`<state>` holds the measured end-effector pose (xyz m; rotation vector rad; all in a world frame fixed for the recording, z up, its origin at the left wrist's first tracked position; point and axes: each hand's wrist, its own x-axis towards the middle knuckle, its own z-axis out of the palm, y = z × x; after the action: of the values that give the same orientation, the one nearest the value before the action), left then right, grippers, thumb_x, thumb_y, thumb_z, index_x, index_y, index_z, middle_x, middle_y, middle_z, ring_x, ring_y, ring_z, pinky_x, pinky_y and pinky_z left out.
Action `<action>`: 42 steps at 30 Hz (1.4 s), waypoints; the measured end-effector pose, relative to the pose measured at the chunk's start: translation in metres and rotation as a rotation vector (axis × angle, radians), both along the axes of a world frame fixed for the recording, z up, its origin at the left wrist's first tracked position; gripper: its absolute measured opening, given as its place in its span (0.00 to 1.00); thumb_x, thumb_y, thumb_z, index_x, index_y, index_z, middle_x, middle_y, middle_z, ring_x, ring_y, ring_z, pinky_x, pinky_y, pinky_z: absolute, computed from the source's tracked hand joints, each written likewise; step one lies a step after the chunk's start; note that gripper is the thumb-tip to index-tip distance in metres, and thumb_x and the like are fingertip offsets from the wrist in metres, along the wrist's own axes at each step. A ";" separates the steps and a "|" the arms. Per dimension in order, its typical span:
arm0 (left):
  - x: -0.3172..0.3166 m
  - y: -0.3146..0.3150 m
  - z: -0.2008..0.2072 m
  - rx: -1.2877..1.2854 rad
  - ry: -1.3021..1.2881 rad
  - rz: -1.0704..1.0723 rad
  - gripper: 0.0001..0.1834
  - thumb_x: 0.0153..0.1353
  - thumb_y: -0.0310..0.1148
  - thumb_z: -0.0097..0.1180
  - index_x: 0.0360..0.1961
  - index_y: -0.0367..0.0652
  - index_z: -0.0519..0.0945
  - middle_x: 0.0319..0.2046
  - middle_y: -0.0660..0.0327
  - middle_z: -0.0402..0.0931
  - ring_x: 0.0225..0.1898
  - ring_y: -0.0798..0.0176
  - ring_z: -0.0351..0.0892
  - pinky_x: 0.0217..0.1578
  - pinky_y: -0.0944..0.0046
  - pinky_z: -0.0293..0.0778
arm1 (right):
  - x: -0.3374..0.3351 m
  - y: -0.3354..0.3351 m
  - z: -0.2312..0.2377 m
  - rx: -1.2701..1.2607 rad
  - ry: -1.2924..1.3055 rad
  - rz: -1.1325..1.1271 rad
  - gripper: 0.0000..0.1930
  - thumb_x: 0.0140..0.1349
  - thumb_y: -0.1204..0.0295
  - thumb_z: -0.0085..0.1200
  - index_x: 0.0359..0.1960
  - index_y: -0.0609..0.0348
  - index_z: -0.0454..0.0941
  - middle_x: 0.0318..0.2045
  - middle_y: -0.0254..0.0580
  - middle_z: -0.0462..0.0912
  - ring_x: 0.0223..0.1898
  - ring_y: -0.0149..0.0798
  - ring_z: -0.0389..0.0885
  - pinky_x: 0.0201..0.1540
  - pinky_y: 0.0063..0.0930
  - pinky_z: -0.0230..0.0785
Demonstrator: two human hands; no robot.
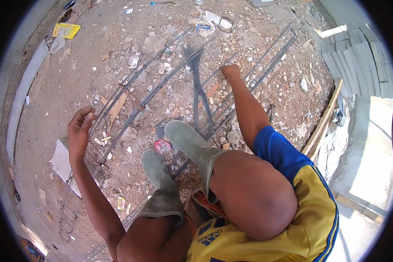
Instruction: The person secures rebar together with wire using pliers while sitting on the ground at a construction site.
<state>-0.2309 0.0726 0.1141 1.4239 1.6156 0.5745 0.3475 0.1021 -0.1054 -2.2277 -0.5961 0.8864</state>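
My left hand (78, 131) is raised beside the near end of a narrow frame of steel reinforcing bars (155, 90). Its fingers bend toward the thumb, and anything pinched there is too small to make out. My right hand (230, 72) is stretched forward, closed around a thin steel bar (212, 77) of a second set of bars on the right. Its fingertips are partly hidden. Between the two sets lies a bundle of thin tie wire (196, 83), bound near its middle. A rusty stirrup (131, 97) crosses the left frame.
My rubber boots (185, 135) stand among the bars on rubble-strewn ground. A concrete block (65, 163) sits below the left frame's near end. Grey blocks (358, 61) are stacked at far right, near wooden planks (325, 122). Bent wire stirrups (67, 218) lie at lower left.
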 end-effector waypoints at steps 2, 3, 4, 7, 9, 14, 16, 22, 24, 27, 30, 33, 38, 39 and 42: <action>-0.015 -0.007 -0.006 -0.013 -0.033 -0.006 0.22 0.69 0.40 0.58 0.57 0.37 0.77 0.50 0.59 0.82 0.48 0.66 0.80 0.49 0.65 0.71 | -0.034 -0.001 -0.001 -0.059 0.034 0.043 0.08 0.53 0.77 0.65 0.23 0.72 0.81 0.18 0.47 0.80 0.14 0.36 0.76 0.13 0.30 0.62; -0.022 -0.007 -0.010 -0.030 -0.040 0.000 0.22 0.69 0.39 0.59 0.57 0.35 0.77 0.50 0.59 0.82 0.49 0.66 0.80 0.51 0.65 0.71 | -0.039 0.008 0.003 -0.086 0.028 0.052 0.08 0.52 0.77 0.66 0.22 0.72 0.81 0.17 0.48 0.81 0.14 0.36 0.76 0.14 0.31 0.63; -0.014 -0.001 -0.015 -0.031 -0.051 0.006 0.22 0.69 0.39 0.59 0.57 0.35 0.77 0.50 0.59 0.82 0.49 0.66 0.80 0.51 0.65 0.71 | -0.012 0.007 -0.002 -0.110 -0.012 0.050 0.08 0.50 0.75 0.65 0.20 0.69 0.82 0.17 0.47 0.82 0.15 0.36 0.78 0.17 0.30 0.68; -0.007 0.003 -0.020 -0.039 -0.184 0.025 0.20 0.69 0.35 0.59 0.55 0.31 0.78 0.47 0.55 0.82 0.49 0.65 0.79 0.53 0.65 0.73 | 0.009 0.015 -0.008 -0.133 -0.022 0.029 0.08 0.49 0.74 0.63 0.18 0.67 0.82 0.16 0.45 0.82 0.16 0.36 0.79 0.20 0.30 0.71; -0.017 0.001 -0.028 -0.018 -0.193 0.035 0.20 0.69 0.35 0.59 0.55 0.31 0.78 0.47 0.55 0.82 0.49 0.64 0.79 0.53 0.65 0.73 | -0.002 0.016 -0.006 -0.143 0.011 0.009 0.08 0.50 0.74 0.63 0.18 0.67 0.81 0.16 0.44 0.81 0.16 0.35 0.79 0.19 0.31 0.70; -0.016 -0.011 -0.027 -0.019 -0.115 0.046 0.20 0.69 0.35 0.59 0.55 0.31 0.77 0.48 0.56 0.82 0.49 0.63 0.80 0.55 0.65 0.72 | -0.008 0.001 0.030 0.091 0.188 -0.231 0.09 0.52 0.73 0.62 0.23 0.69 0.78 0.17 0.43 0.78 0.16 0.35 0.74 0.18 0.32 0.65; -0.009 -0.013 -0.022 -0.012 -0.146 0.043 0.20 0.69 0.35 0.59 0.56 0.31 0.77 0.48 0.56 0.82 0.49 0.63 0.80 0.55 0.64 0.72 | 0.020 -0.002 0.053 0.219 0.080 -0.229 0.10 0.53 0.72 0.61 0.24 0.69 0.77 0.17 0.43 0.78 0.15 0.34 0.73 0.17 0.31 0.64; -0.004 -0.023 -0.029 0.004 -0.164 0.122 0.20 0.69 0.36 0.58 0.56 0.33 0.78 0.48 0.56 0.82 0.50 0.63 0.80 0.56 0.64 0.72 | 0.030 -0.016 0.168 0.574 -0.033 -0.237 0.09 0.59 0.71 0.55 0.29 0.68 0.76 0.18 0.43 0.79 0.13 0.28 0.70 0.15 0.24 0.59; 0.002 -0.015 -0.024 0.033 -0.150 0.131 0.20 0.69 0.35 0.58 0.56 0.33 0.78 0.48 0.56 0.82 0.50 0.64 0.80 0.56 0.64 0.72 | 0.018 -0.012 0.203 0.683 0.114 -0.176 0.07 0.60 0.74 0.54 0.30 0.66 0.75 0.19 0.44 0.80 0.13 0.28 0.69 0.14 0.23 0.57; 0.015 -0.007 -0.017 0.125 -0.158 0.132 0.19 0.69 0.34 0.59 0.55 0.33 0.79 0.48 0.56 0.82 0.50 0.65 0.79 0.55 0.65 0.72 | -0.033 0.008 0.230 0.715 0.305 -0.060 0.04 0.62 0.76 0.53 0.32 0.65 0.75 0.22 0.45 0.82 0.13 0.27 0.70 0.12 0.19 0.53; 0.033 0.009 -0.018 0.171 -0.208 0.074 0.18 0.69 0.35 0.59 0.54 0.34 0.79 0.48 0.56 0.82 0.50 0.66 0.79 0.54 0.65 0.73 | -0.081 0.037 0.225 0.678 0.495 0.071 0.03 0.64 0.78 0.51 0.35 0.66 0.74 0.26 0.48 0.83 0.15 0.28 0.72 0.12 0.16 0.51; 0.044 0.018 -0.027 0.160 -0.247 0.080 0.17 0.68 0.35 0.59 0.52 0.34 0.80 0.47 0.57 0.83 0.49 0.66 0.79 0.53 0.64 0.73 | -0.132 0.062 0.200 0.553 0.548 0.210 0.06 0.61 0.77 0.52 0.35 0.69 0.73 0.26 0.49 0.83 0.17 0.30 0.76 0.12 0.17 0.56; 0.043 0.023 -0.039 0.160 -0.171 0.029 0.16 0.68 0.34 0.60 0.51 0.34 0.81 0.44 0.56 0.84 0.46 0.66 0.81 0.51 0.64 0.74 | -0.209 0.068 0.175 0.391 0.647 0.278 0.07 0.61 0.78 0.51 0.37 0.72 0.73 0.28 0.52 0.84 0.22 0.34 0.81 0.16 0.22 0.64; 0.043 0.024 -0.041 0.147 -0.170 0.028 0.17 0.67 0.35 0.60 0.51 0.34 0.81 0.44 0.55 0.84 0.47 0.64 0.81 0.51 0.64 0.74 | -0.215 0.068 0.169 0.369 0.652 0.279 0.07 0.61 0.78 0.50 0.37 0.72 0.73 0.29 0.52 0.84 0.23 0.35 0.82 0.16 0.25 0.64; 0.049 0.033 -0.047 0.152 -0.114 -0.033 0.16 0.69 0.33 0.58 0.53 0.35 0.79 0.46 0.58 0.82 0.49 0.66 0.79 0.52 0.65 0.74 | -0.217 0.071 0.156 0.328 0.693 0.264 0.07 0.61 0.78 0.50 0.37 0.73 0.73 0.28 0.53 0.84 0.23 0.35 0.81 0.15 0.25 0.60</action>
<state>-0.1816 0.1060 0.0667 1.4975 1.4818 0.7592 0.1301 0.1726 0.0502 -1.4363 -0.6409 1.4796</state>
